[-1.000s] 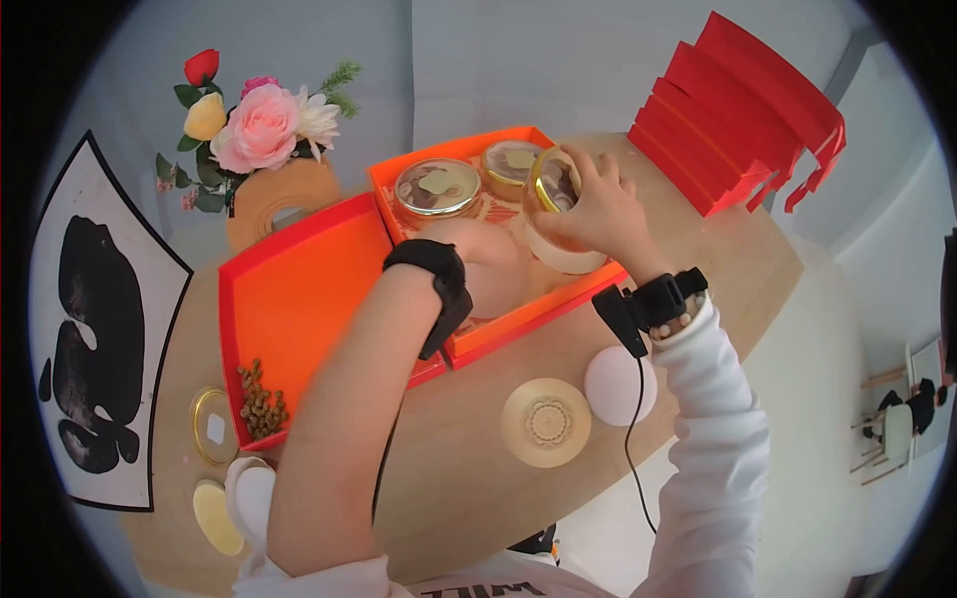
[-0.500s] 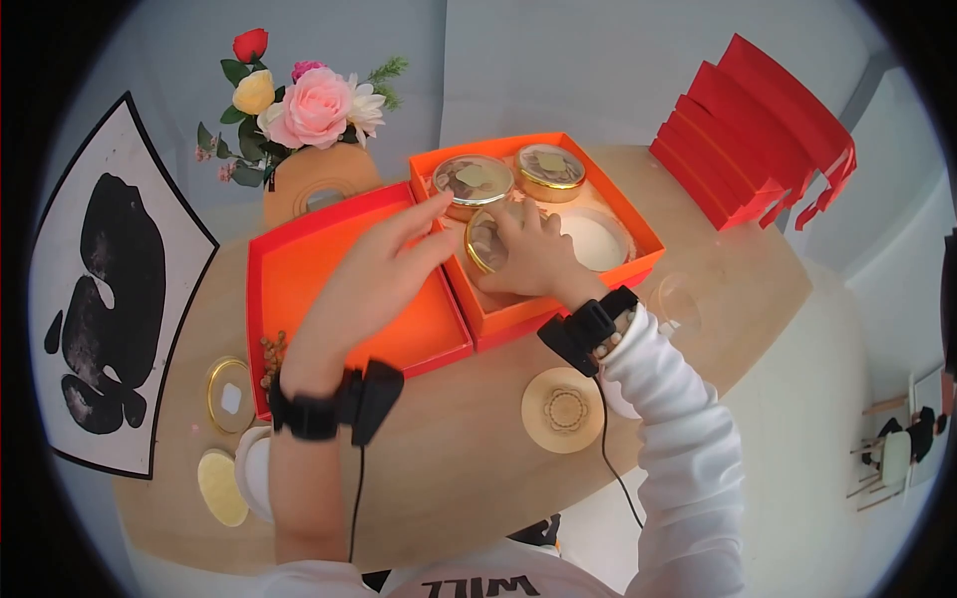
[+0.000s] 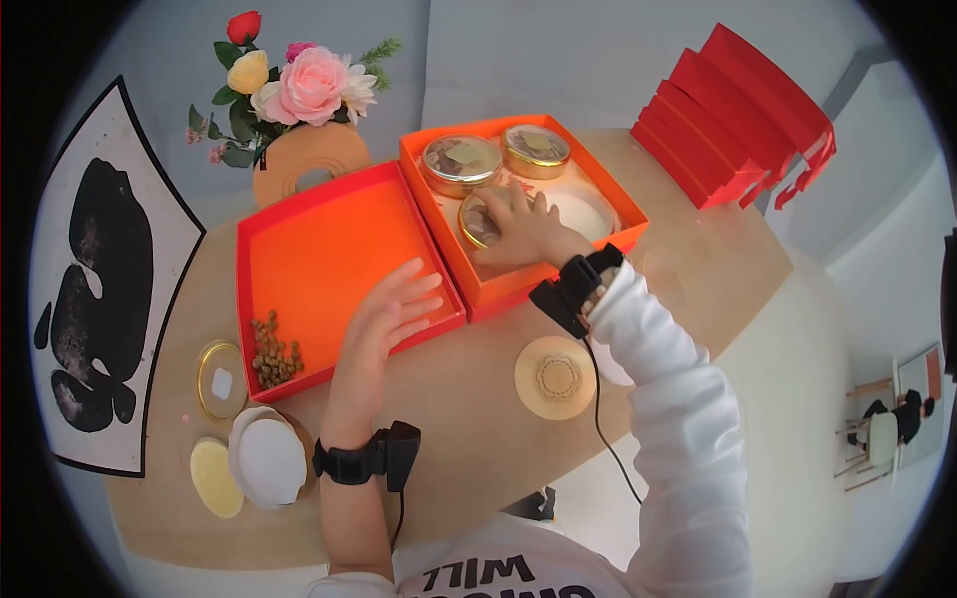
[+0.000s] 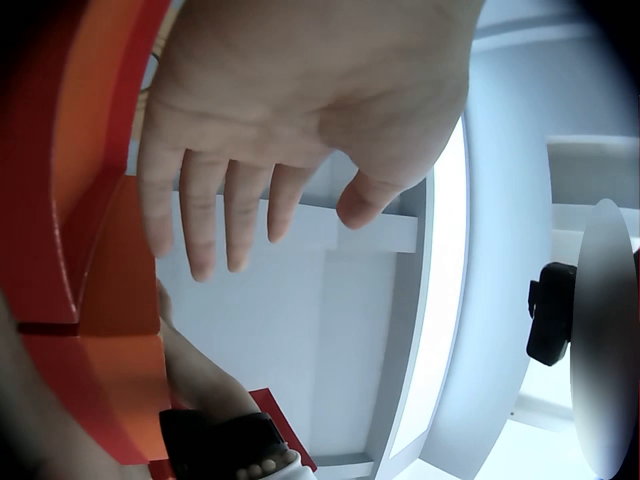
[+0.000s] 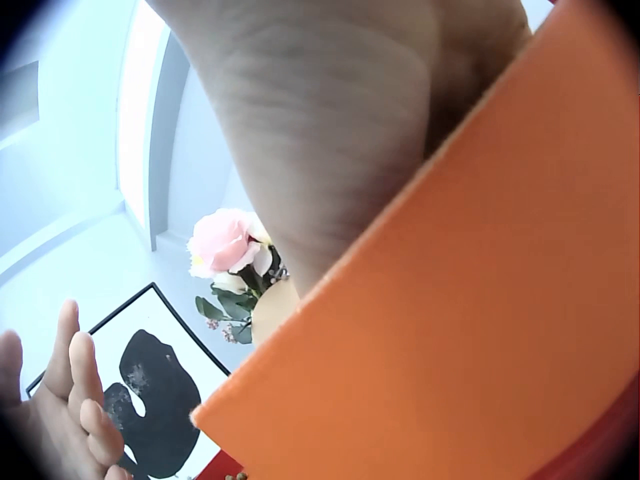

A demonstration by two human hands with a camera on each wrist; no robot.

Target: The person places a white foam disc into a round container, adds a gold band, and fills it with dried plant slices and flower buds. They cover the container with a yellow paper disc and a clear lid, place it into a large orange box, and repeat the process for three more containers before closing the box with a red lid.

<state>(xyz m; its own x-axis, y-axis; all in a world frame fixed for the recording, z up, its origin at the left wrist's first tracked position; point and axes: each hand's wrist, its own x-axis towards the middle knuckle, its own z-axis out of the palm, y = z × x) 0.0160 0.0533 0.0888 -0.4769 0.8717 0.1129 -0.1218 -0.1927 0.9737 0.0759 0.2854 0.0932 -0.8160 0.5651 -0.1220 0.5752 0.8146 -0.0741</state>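
"What takes up most room?"
"The table [image 3: 449, 448], with a pale wall [image 3: 548, 60] behind. A black picture [image 3: 125, 249] stands left, red bags [image 3: 698, 130] far right, flowers [image 3: 309, 85] in a vase [image 3: 334, 149] between."
"Containers?"
"A red-edged tray [image 3: 329, 239] and, touching it, an orange box [image 3: 508, 289]."
"Hands?"
"The left hand [image 3: 391, 309] is spread by the tray's near edge. The right hand [image 3: 528, 231] has its fingers round the front tin [image 3: 478, 221] inside the box; the box's wall hides them in the right wrist view."
"Smaller?"
"Two back tins [image 3: 462, 159], then brown pellets [image 3: 274, 354] in the tray's near left corner."
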